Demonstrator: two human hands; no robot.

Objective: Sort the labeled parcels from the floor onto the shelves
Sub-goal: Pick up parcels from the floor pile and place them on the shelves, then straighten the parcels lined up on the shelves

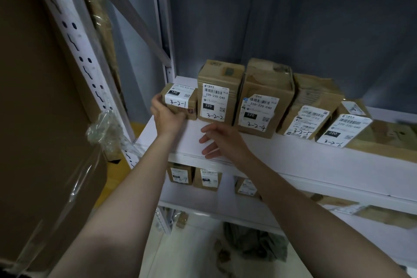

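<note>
Left grip [165, 115]: clamped on parcel 3-2-1 [180, 99], wrapped round the box's left side and its lower front corner.
Parcel 3-2-1: small brown box held in the left grip, standing on the shelf [293, 153] at the left end of the row, with its label facing out. Its far side from the grip sits right against parcel 3-2-2 [215, 95].
Right grip [222, 142]: apart, with the fingers loose and spread, holding nothing. It is just right of the left grip and low over the shelf's front strip. Whether it touches the shelf cannot be told.
Parcel 3-2-2: taller and upright, just beyond the right grip's fingertips.
Parcel 3-2-4 [264, 101]: close against 3-2-2, beyond and to the right of the right grip.
Parcel 3-2-5 [311, 110]: further right, tilted, well apart from both grips.
Parcel 3-2-6 [345, 128]: last labelled box in the row, furthest from the grips.
Shelf: white, lying under both grips.
Lower shelf [203, 201]: below the grips, holding small labelled boxes whose writing is too blurred to read.
Carton [33, 119]: large, brown and film-wrapped, to the left of the left grip.
Post [83, 63]: white and slotted, between the carton and the left grip.
Floor [191, 244]: below the forearms, with a dark crumpled thing lying on it that is too blurred to make out.
</note>
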